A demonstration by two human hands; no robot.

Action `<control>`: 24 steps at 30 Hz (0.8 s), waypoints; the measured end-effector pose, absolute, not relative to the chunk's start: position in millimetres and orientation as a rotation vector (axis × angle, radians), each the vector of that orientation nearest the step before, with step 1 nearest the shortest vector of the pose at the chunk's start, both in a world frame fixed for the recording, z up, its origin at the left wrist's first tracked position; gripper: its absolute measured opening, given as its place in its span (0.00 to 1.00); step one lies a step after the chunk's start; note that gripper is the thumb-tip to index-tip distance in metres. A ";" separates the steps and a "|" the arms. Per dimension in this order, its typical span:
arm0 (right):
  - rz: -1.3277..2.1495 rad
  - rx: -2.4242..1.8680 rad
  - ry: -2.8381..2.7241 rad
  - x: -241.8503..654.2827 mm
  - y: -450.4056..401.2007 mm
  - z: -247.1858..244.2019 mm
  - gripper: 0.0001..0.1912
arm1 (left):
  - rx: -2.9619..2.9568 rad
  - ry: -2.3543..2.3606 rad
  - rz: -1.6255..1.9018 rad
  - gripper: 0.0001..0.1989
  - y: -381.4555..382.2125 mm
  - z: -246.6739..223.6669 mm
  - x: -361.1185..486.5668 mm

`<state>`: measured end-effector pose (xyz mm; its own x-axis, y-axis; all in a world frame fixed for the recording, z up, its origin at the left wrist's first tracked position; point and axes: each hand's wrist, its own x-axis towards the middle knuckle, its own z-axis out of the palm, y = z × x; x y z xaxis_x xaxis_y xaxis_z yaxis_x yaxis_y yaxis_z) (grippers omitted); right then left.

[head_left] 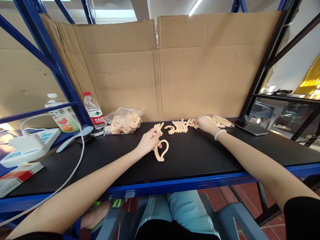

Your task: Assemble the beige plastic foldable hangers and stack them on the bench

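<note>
My left hand is closed around a bundle of pale, curved wooden pieces. A hooked loop of them hangs below the fingers, and several ends stick out above. To the right lies a row of curved wooden pieces on the black tabletop, with small notched ones beside it. My right hand reaches to the back of the table, at a clear plastic bag of wooden pieces. Its fingertips touch the small pieces there; the hand itself hides whether they grip one.
Another clear bag of wooden parts lies at the back left, near a red-capped water bottle. A phone rests at the right. On the left are a power strip, a white cable and a small box. Cardboard walls the back.
</note>
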<state>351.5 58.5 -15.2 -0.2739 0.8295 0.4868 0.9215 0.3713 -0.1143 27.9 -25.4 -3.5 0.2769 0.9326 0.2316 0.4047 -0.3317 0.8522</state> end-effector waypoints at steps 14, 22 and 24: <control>-0.404 -0.476 -2.542 228.9 -36.5 4.9 0.14 | 1.504 1.016 1.373 0.12 -27.6 1.4 30.9; -0.545 -0.736 -2.502 242.1 -24.6 -3.3 0.17 | 2.203 1.172 1.686 0.13 -22.5 1.4 20.7; -0.601 -0.757 -2.494 239.7 -26.1 -3.4 0.19 | 2.652 1.097 1.615 0.13 -25.8 4.2 18.4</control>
